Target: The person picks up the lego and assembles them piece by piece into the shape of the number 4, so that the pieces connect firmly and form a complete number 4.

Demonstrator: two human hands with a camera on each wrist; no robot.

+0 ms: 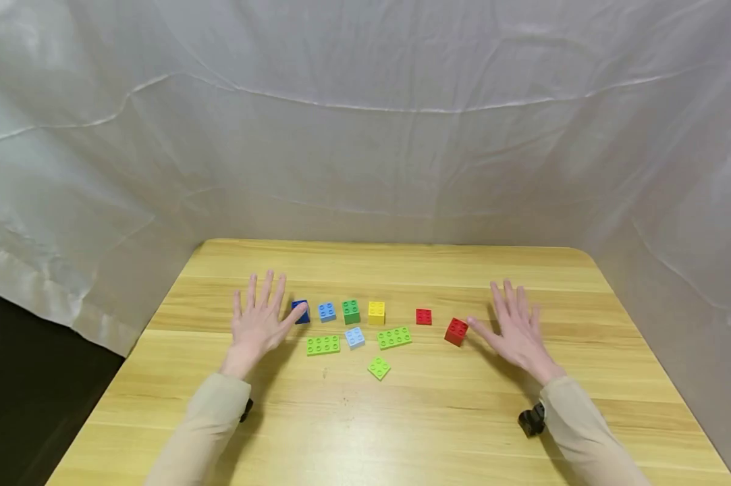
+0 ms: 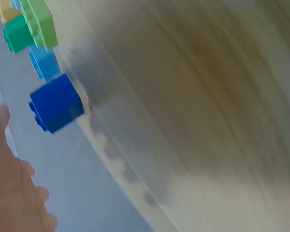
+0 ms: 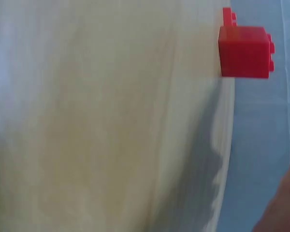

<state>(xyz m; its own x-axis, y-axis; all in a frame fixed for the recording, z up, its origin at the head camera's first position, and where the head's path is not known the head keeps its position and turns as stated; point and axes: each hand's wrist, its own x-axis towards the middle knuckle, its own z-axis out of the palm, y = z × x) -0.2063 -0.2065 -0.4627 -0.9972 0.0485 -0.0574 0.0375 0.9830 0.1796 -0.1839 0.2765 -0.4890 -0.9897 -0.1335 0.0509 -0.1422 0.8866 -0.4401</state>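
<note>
- Head view: left hand (image 1: 257, 332) over the surface (image 1: 438, 439), fingers spread and holding nothing, thumb near the dark blue block (image 2: 56, 104)
- right hand (image 1: 519, 339), same deal: fingers splayed and empty, thumb just beside the tall red block (image 1: 456, 332)
- between them, loose: mid-blue block (image 1: 327, 312), green block (image 1: 351, 312), yellow block (image 1: 376, 313), light blue block (image 1: 355, 338), red plate (image 1: 423, 316), three lime plates (image 1: 323, 345)

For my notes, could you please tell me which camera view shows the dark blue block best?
The left wrist view: the dark blue block appears large, with nothing covering it. In the head view it is small and partly hidden by the left hand; the right wrist view does not show it.
</note>
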